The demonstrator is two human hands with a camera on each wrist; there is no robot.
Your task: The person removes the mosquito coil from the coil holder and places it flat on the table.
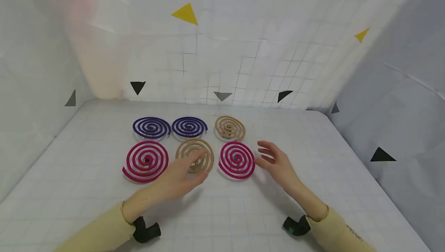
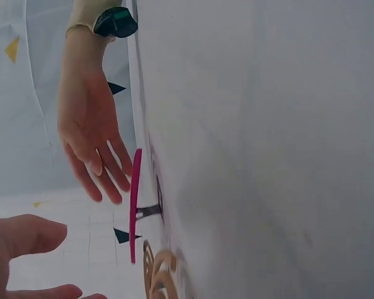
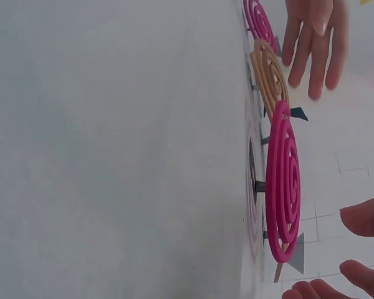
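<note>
Several mosquito coils stand raised on small dark supports, in two rows. My left hand (image 1: 174, 180) hovers over the front tan coil (image 1: 212, 159), fingers spread and holding nothing; it hides part of that coil. To its left lies a pink coil (image 1: 146, 155), close by the wrist. My right hand (image 1: 281, 169) is beside the other pink coil (image 1: 236, 155), its fingertips near the right rim and its fingers loosely bent. In the right wrist view, that pink coil (image 3: 282, 187) sits level on its stand (image 3: 260, 186), with a gap to my right thumb (image 3: 364, 217).
Behind are two dark blue coils (image 1: 151, 127) and a second tan coil (image 1: 229, 126). The white table (image 1: 236, 221) is enclosed by white sheet walls (image 1: 139, 51) at the back and sides, marked with black and yellow triangles. Dark devices (image 1: 146, 232) sit at both wrists.
</note>
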